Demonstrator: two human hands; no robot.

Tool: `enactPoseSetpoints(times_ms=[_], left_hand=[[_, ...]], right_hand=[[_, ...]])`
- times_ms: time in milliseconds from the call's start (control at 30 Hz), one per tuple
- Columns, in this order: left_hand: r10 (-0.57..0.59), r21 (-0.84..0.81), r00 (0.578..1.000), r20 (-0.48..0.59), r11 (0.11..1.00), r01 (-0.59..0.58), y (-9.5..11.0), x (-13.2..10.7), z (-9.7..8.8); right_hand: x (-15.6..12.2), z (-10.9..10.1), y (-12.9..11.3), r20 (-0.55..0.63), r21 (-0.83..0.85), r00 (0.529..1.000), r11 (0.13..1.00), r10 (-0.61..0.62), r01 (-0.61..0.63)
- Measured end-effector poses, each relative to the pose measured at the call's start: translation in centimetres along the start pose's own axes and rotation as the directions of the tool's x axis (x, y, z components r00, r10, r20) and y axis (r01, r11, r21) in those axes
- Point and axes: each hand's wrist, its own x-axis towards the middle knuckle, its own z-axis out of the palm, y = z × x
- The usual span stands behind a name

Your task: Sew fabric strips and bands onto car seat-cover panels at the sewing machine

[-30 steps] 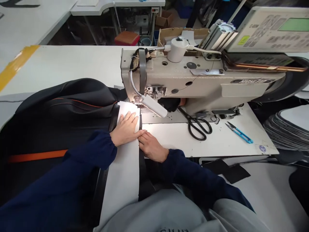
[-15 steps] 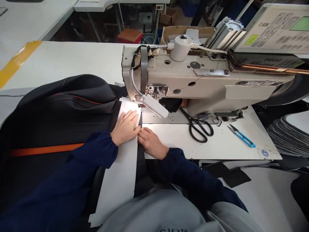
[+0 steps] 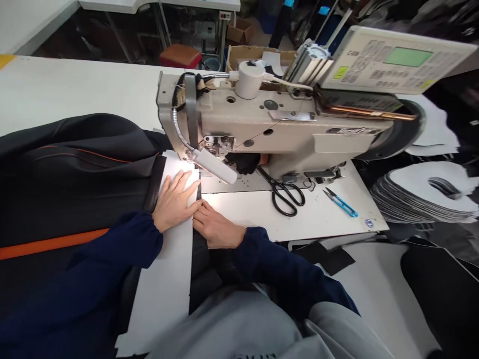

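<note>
My left hand (image 3: 175,200) lies flat with spread fingers on a long white strip (image 3: 160,294). The strip rests over a large black fabric piece (image 3: 93,199) that has orange stitching and an orange band. My right hand (image 3: 217,227) is beside it, fingers together and bent at the strip's right side, pinching the edge of the black fabric; the fingertips are partly hidden. Just beyond my hands is the head of a sewing machine (image 3: 239,117), its needle area largely covered by a white lamp (image 3: 216,165). The far end of the strip reaches close to the needle area.
Black-handled scissors (image 3: 286,196) and blue thread snips (image 3: 342,203) lie on the white table (image 3: 247,214) to the right. A control panel (image 3: 396,60) sits above the machine. A stack of cut pieces (image 3: 415,194) stands at far right. Black scraps (image 3: 337,260) lie nearer me.
The view has turned to the right, so everything appears further left. My left fingers are a little more spread. Both hands keep nearly the same place on the strip and fabric.
</note>
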Motion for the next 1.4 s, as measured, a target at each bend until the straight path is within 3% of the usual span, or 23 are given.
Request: enactPoseSetpoints(times_ms=[67,133,167,233,267,300,367,433,500,600,667,700,767,833,900,967,1067,1200,1267,1333,1400], left_hand=[[0.042,0.02,0.999,-0.007,0.999,-0.042,-0.7,0.0,0.1],[0.067,0.054,0.998,-0.013,0.996,-0.066,-0.9,-0.3,0.3],[0.072,0.076,0.997,-0.02,0.995,-0.071,-0.7,-0.5,0.3],[0.076,0.121,0.996,-0.043,0.99,-0.07,-0.1,-1.2,0.6],[0.078,0.137,0.996,-0.053,0.988,-0.07,0.4,-1.6,0.7],[0.081,0.145,0.995,-0.058,0.987,-0.072,0.8,-2.0,0.8],[0.087,0.138,0.994,-0.059,0.987,-0.078,1.6,-2.7,1.1],[0.091,0.111,0.994,-0.053,0.99,-0.084,1.9,-3.2,1.2],[0.086,0.071,0.995,-0.047,0.994,-0.082,1.8,-3.3,1.2],[0.07,-0.066,0.997,-0.035,0.995,-0.072,1.5,-3.0,0.9],[0.062,-0.286,0.998,-0.001,0.956,-0.06,1.5,-2.7,0.2],[0.042,-0.447,0.998,0.04,0.894,-0.02,1.7,-2.4,-0.2],[-0.008,-0.766,0.977,0.213,0.619,0.173,2.1,-2.0,-1.4],[-0.02,-0.882,0.91,0.415,0.236,0.407,2.6,-1.6,-2.6],[-0.014,-0.868,0.868,0.496,-0.029,0.496,2.7,-1.3,-3.8],[-0.025,-0.867,0.873,0.488,-0.134,0.481,2.5,-1.3,-4.6],[-0.021,-0.87,0.877,0.48,-0.136,0.473,2.0,-1.3,-5.2],[-0.09,-0.906,0.905,0.415,0.051,0.42,1.7,-1.4,-5.1],[-0.123,-0.898,0.918,0.376,0.194,0.394,1.7,-1.4,-4.7],[-0.129,-0.875,0.924,0.36,0.297,0.382,1.7,-1.4,-4.2],[-0.146,-0.858,0.913,0.381,0.311,0.408,1.6,-1.4,-3.8]], right_hand=[[-1.3,-1.1,1.1,-0.098,0.118,0.995,0.992,-0.032,0.044],[-3.2,-2.5,2.9,-0.283,0.201,0.952,0.978,0.112,-0.055],[-4.1,-3.1,3.9,-0.382,0.215,0.89,0.961,0.248,-0.175],[-5.5,-4.3,6.1,-0.508,0.194,0.702,0.86,0.499,-0.471],[-5.8,-4.8,7.1,-0.525,0.16,0.621,0.784,0.582,-0.6],[-5.9,-5.2,8.0,-0.513,0.11,0.572,0.709,0.641,-0.696],[-5.5,-5.7,9.5,-0.438,-0.006,0.543,0.602,0.717,-0.799],[-4.8,-5.9,10.5,-0.385,-0.086,0.544,0.558,0.745,-0.825],[-4.3,-5.9,11.1,-0.383,-0.095,0.544,0.554,0.747,-0.827],[-4.0,-5.8,10.4,-0.444,0.031,0.515,0.587,0.733,-0.809],[-3.8,-5.5,8.4,-0.483,0.176,0.526,0.666,0.7,-0.724],[-3.5,-5.3,6.8,-0.483,0.244,0.565,0.722,0.669,-0.647],[-2.8,-4.7,3.1,-0.439,0.343,0.708,0.831,0.554,-0.438],[-2.0,-4.0,-0.6,-0.373,0.384,0.843,0.892,0.387,-0.24],[-1.5,-3.5,-3.4,-0.336,0.395,0.908,0.913,0.249,-0.104],[-1.3,-3.3,-4.7,-0.328,0.432,0.926,0.901,0.187,-0.029],[-1.6,-3.5,-4.7,-0.313,0.577,0.934,0.815,0.172,0.043],[-1.8,-4.2,-3.9,-0.274,0.766,0.913,0.643,0.303,0.016],[-1.7,-4.3,-3.5,-0.258,0.85,0.837,0.526,0.482,-0.041],[-1.6,-4.1,-2.7,-0.224,0.919,0.71,0.387,0.668,-0.074],[-1.7,-3.9,-1.3,-0.194,0.958,0.565,0.279,0.802,-0.067]])
